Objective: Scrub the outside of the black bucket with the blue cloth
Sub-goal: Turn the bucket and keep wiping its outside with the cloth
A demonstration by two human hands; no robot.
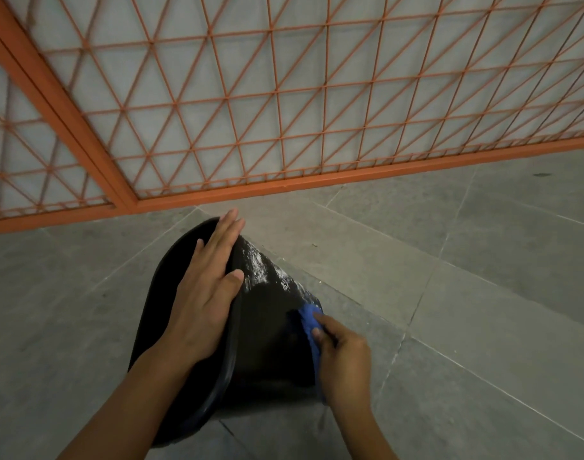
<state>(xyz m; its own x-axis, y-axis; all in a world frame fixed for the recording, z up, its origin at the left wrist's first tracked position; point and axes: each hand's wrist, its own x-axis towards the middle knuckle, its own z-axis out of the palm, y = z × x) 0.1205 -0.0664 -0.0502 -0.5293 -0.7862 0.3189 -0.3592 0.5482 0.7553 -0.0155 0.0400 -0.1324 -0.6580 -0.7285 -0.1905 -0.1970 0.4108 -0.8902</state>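
The black bucket (pixel 270 330) lies tipped on its side on the grey tiled floor, its rim toward the left and its outer wall facing me. White soapy streaks (pixel 267 270) mark the upper part of that wall. My left hand (pixel 204 293) lies flat over the rim with straight fingers, thumb on the outer wall. My right hand (pixel 343 356) grips the blue cloth (pixel 308 322) and presses it against the bucket's right side, near its base. Part of the cloth is hidden under my fingers.
An orange metal grille (pixel 284 94) with a diagonal lattice and pale panels behind it stands just beyond the bucket, its bottom rail (pixel 350 180) running along the floor. Grey floor tiles (pixel 466 277) spread to the right and left.
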